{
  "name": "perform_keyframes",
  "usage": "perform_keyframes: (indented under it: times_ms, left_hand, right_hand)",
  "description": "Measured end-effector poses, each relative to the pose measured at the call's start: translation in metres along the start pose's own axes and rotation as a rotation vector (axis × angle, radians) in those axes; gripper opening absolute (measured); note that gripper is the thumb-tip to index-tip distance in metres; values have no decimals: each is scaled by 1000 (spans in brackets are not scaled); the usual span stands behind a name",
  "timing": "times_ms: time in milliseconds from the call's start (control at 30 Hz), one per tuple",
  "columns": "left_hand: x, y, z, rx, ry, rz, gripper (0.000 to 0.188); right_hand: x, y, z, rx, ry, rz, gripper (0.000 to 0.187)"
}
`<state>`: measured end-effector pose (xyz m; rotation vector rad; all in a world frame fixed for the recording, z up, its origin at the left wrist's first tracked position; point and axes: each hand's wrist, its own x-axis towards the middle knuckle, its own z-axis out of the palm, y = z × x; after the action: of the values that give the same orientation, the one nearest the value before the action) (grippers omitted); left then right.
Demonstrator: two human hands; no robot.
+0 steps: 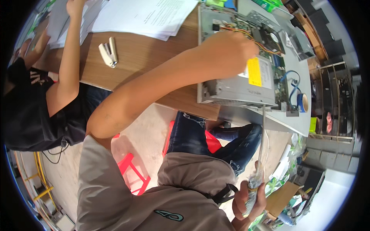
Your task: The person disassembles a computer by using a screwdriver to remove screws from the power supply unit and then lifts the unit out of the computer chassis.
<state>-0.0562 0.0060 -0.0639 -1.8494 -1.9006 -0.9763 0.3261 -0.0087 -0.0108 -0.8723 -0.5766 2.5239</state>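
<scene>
Right hand (250,200) closes around a screwdriver (262,142); left hand (233,54), curled over the optical drive (239,88), has unclear hold. Shaft should meet the drive's edge straight, with steady pressure.

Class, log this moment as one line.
Left hand: at silver drive; right hand: grips screwdriver; screwdriver tip: by drive's near edge; computer case: open

On the table (142,54), papers (144,17) lay at the far side, a stapler (108,54) nearer on the left. Right of both sat the computer (239,90), the left hand (233,54) over it; tape (300,101) lay to its right. The right hand (242,200) held a screwdriver (254,181) before the computer's near edge. A rack (331,136) stood farther right.
</scene>
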Motion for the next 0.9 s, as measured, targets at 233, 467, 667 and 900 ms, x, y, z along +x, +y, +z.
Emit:
perform_keyframes:
  times_ms: [233,467,667,900]
  left_hand:
    - [22,9,-16,-145,-207,-300,30]
    - [24,22,-17,7,-272,-355,32]
    - [25,20,-16,-39,-258,-321,32]
    - [22,26,-20,21,-269,-357,30]
  right_hand:
    - [2,-10,21,-1176,182,-323,74]
    - [16,-5,1,-1113,24,-140,69]
    - [24,19,-37,678,-496,344,64]
    - [30,9,-39,908,-502,524,66]
